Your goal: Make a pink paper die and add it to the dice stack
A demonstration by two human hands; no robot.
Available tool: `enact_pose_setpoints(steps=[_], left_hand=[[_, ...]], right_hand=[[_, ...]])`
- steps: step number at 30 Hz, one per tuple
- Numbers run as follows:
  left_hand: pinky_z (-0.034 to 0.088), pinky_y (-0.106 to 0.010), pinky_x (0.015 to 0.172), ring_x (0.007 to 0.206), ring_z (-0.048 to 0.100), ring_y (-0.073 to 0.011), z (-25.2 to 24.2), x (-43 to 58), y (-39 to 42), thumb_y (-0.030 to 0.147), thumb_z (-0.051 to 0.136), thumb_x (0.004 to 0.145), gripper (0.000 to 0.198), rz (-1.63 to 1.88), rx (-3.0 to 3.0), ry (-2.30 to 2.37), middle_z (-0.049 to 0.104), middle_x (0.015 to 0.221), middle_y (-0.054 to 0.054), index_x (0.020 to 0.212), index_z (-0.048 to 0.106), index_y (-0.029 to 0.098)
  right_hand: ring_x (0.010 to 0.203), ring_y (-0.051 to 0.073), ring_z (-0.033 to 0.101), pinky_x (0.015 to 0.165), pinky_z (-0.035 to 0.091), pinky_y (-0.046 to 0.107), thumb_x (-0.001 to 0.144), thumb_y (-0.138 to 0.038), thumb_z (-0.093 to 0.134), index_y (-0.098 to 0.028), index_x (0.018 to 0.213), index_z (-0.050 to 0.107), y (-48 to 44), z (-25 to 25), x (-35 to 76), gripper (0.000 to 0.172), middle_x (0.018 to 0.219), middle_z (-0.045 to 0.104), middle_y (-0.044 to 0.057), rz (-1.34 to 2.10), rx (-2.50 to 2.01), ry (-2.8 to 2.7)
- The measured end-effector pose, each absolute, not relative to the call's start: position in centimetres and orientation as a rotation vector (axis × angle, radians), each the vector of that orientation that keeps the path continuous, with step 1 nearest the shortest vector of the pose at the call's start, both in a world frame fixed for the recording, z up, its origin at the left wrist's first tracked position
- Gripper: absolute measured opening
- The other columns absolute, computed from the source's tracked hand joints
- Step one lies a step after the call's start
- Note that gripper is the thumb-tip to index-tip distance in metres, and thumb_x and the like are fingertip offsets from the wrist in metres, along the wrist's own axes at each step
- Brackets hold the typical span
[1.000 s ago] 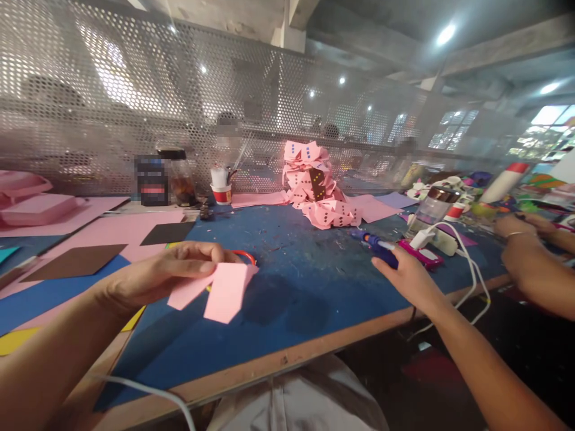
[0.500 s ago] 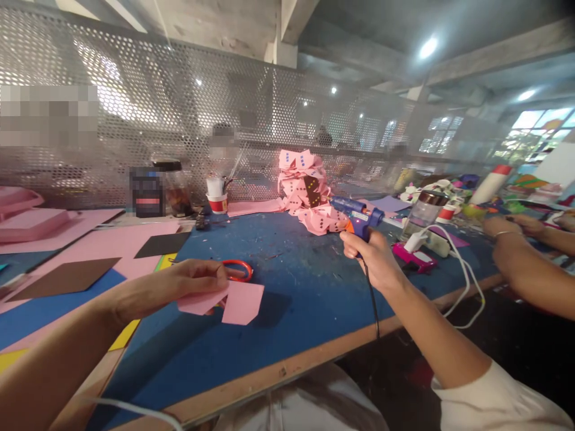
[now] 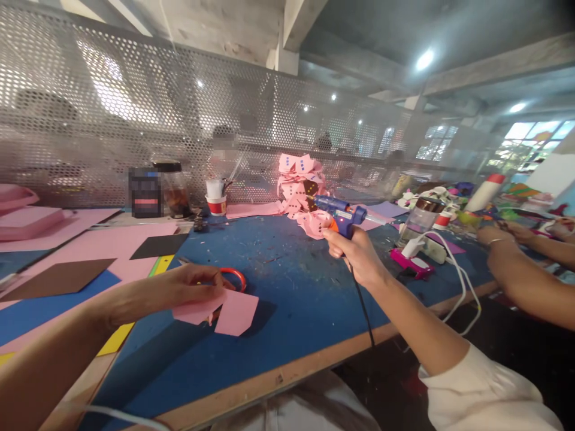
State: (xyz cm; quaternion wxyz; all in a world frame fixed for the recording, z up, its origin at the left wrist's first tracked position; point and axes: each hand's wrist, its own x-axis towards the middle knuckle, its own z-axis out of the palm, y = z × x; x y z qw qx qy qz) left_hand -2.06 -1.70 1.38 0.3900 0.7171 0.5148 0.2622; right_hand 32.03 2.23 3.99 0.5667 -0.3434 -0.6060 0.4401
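Observation:
My left hand [image 3: 197, 286] is closed on a folded piece of pink foam sheet [image 3: 238, 312], low over the blue table mat. Scissors with red handles [image 3: 234, 279] lie partly hidden behind that hand. In my right hand [image 3: 357, 254] is a blue and orange glue gun [image 3: 342, 216], its nozzle pointing left and its black cord hanging down over the table edge. Past the nozzle stands a pile of pink foam pieces [image 3: 300, 185], some with dark or blue dots. I cannot make out whether the nozzle touches the pile.
Pink, brown and black foam sheets [image 3: 58, 278] cover the left side. A paper cup [image 3: 216, 205] and a lidded jar [image 3: 176, 191] stand by the mesh screen [image 3: 251, 108]. At right are a pink power strip [image 3: 412, 264] with white cable and a co-worker's arms [image 3: 525, 269].
My right hand has brought the glue gun a little to the left. My left hand, still holding the pink foam, has shifted slightly down and left.

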Motion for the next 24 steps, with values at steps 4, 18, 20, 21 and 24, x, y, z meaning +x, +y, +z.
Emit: enact_pose_setpoints(steps=[4,18,20,21,24], left_hand=[[0.036,-0.023,0.052,0.058,0.055,-0.015,3.4,-3.1,-1.3,0.054,0.069,0.08,0.034,0.516,1.669,1.196,0.069,0.069,-0.002,0.077,0.069,0.021],[0.054,-0.029,0.072,0.095,0.069,-0.0255,1.9,-2.4,0.7,0.057,0.081,0.066,0.044,1.287,1.453,1.41,0.071,0.127,-0.009,0.089,0.076,0.02],[0.053,-0.027,0.068,0.09,0.069,-0.0224,1.6,-2.3,0.9,0.058,0.08,0.068,0.044,1.337,1.457,1.444,0.071,0.126,-0.008,0.089,0.075,0.019],[0.052,-0.026,0.066,0.086,0.069,-0.0204,1.5,-2.3,0.9,0.058,0.079,0.069,0.044,1.348,1.456,1.454,0.071,0.127,-0.007,0.09,0.074,0.019],[0.05,-0.025,0.062,0.078,0.068,-0.0167,1.5,-2.0,0.7,0.056,0.077,0.072,0.041,1.335,1.436,1.442,0.07,0.128,-0.006,0.09,0.071,0.02]], right_hand=[[0.051,0.006,0.037,0.047,0.033,0.023,0.083,-0.038,0.072,-0.018,0.096,0.064,2.9,4.3,30.3,0.025,0.068,0.049,-0.004,1.055,-0.796,-1.532],[0.051,0.009,0.047,0.052,0.042,0.023,0.091,-0.052,0.061,-0.02,0.095,0.066,2.9,2.0,26.3,0.033,0.062,0.051,-0.004,0.961,-0.919,-1.89],[0.051,0.01,0.048,0.054,0.043,0.024,0.092,-0.052,0.06,-0.02,0.092,0.065,2.4,1.6,26.3,0.033,0.057,0.049,-0.005,0.948,-0.946,-1.942],[0.051,0.01,0.049,0.054,0.043,0.024,0.092,-0.052,0.06,-0.02,0.091,0.065,2.2,1.4,26.3,0.033,0.056,0.049,-0.005,0.939,-0.946,-1.962],[0.049,0.011,0.048,0.052,0.042,0.024,0.091,-0.049,0.061,-0.02,0.09,0.064,1.7,1.2,26.1,0.03,0.054,0.049,-0.006,0.921,-0.928,-1.995]])
